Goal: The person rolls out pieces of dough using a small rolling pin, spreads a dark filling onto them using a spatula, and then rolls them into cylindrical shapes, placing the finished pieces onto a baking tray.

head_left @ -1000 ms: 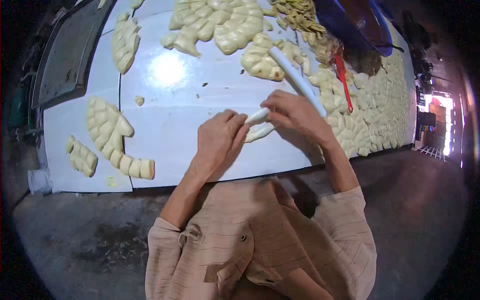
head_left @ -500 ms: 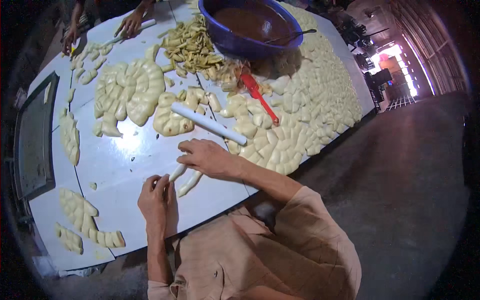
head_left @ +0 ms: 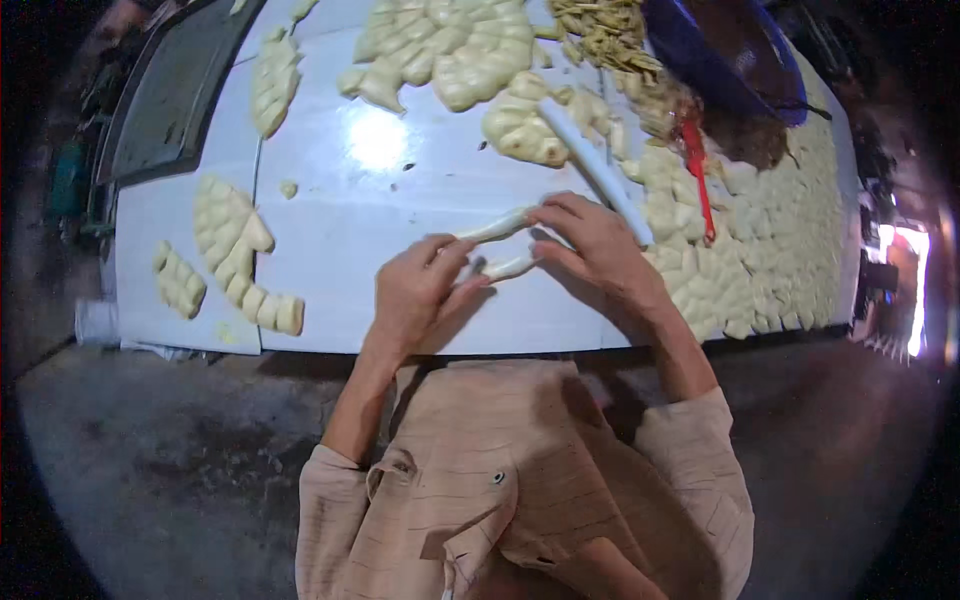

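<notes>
Two pale, dough-like strips lie in front of me on the white worktop [head_left: 330,250], near its front edge and between my two hands. The upper strip [head_left: 497,227] has its long axis running mostly left to right, its right end set a little farther from me than its left. The lower strip [head_left: 511,267] lies just beside it on my side, apart from it along the middle, and points nearly the same way, its right end also tipped slightly away from me. Neither points straight out from my body; both run across it.

My left hand [head_left: 412,288] is at the left ends, thumb and fingers spread apart: the fingertips meet the upper strip, the thumb is by the lower one. My right hand [head_left: 602,245] faces it from the other side, thumb and fingers likewise apart, index finger at the upper strip's right end and thumb by the lower strip's. How firmly any finger presses, I cannot tell.

Just beyond my right hand a white rod [head_left: 592,165] slants, its near end toward my right. A red tool [head_left: 697,180] lies farther right, its long axis running more nearly away from me, next to a spread of pale pieces [head_left: 715,280].
</notes>
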Action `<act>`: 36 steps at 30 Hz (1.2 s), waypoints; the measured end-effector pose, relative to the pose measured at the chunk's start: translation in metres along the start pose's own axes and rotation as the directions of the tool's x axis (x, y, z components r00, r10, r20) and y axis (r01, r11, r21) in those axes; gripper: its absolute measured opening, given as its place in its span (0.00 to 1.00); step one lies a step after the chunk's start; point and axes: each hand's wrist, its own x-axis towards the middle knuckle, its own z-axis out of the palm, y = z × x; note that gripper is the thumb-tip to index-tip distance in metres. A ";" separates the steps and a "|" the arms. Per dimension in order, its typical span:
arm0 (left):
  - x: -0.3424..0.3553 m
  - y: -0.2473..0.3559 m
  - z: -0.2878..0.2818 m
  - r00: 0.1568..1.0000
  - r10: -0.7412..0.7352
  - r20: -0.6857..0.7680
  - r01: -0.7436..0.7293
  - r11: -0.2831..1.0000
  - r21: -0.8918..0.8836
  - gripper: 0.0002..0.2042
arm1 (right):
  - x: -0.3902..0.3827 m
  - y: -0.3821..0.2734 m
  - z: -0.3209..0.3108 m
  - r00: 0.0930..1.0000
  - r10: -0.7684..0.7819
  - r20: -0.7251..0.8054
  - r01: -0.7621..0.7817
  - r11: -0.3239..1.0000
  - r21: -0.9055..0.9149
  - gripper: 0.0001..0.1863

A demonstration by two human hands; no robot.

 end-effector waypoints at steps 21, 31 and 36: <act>-0.004 0.006 0.003 0.989 -0.149 0.019 0.150 0.988 -0.034 0.10 | 0.007 0.002 0.022 0.998 0.064 -0.007 -0.063 0.994 0.095 0.14; 0.006 -0.002 -0.006 0.992 -0.096 0.080 0.093 0.995 0.042 0.26 | 0.002 0.005 0.014 0.982 0.173 0.079 -0.180 0.978 0.102 0.13; 0.012 -0.006 -0.002 0.976 -0.172 0.133 0.167 0.985 0.045 0.15 | 0.009 0.008 0.018 0.988 0.152 -0.003 -0.150 0.981 0.125 0.11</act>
